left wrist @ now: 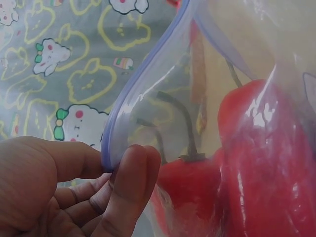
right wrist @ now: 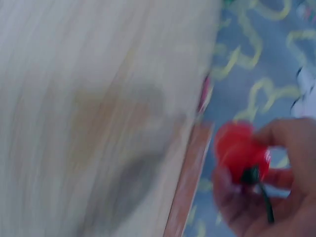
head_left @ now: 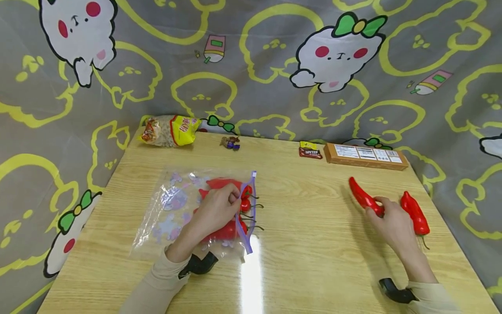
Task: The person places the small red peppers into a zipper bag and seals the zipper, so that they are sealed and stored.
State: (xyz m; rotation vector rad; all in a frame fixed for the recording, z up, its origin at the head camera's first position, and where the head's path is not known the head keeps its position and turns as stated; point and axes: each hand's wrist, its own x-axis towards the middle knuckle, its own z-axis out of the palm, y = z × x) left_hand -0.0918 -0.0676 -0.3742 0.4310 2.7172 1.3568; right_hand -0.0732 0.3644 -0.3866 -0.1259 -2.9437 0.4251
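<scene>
A clear zip bag [head_left: 172, 213] with a purple zip edge lies on the left side of the table, several red peppers [head_left: 219, 231] inside with their green stems toward its mouth. My left hand [head_left: 217, 207] pinches the purple zip edge [left wrist: 129, 94] between thumb and fingers, lifting that side of the mouth. In my right hand [head_left: 394, 222] a long red pepper [head_left: 362, 196] is held near its stem end, above the table. Its green stem shows in the right wrist view, which is blurred. Beside that hand, another red pepper [head_left: 415, 213] lies on the table.
At the back stand a yellow snack bag [head_left: 172, 131], a few small wrapped pieces [head_left: 230, 142], small red and yellow packets [head_left: 310, 150] and a long brown box [head_left: 364, 157]. A patterned cloth [head_left: 274, 65] hangs behind the wooden table [head_left: 306, 261].
</scene>
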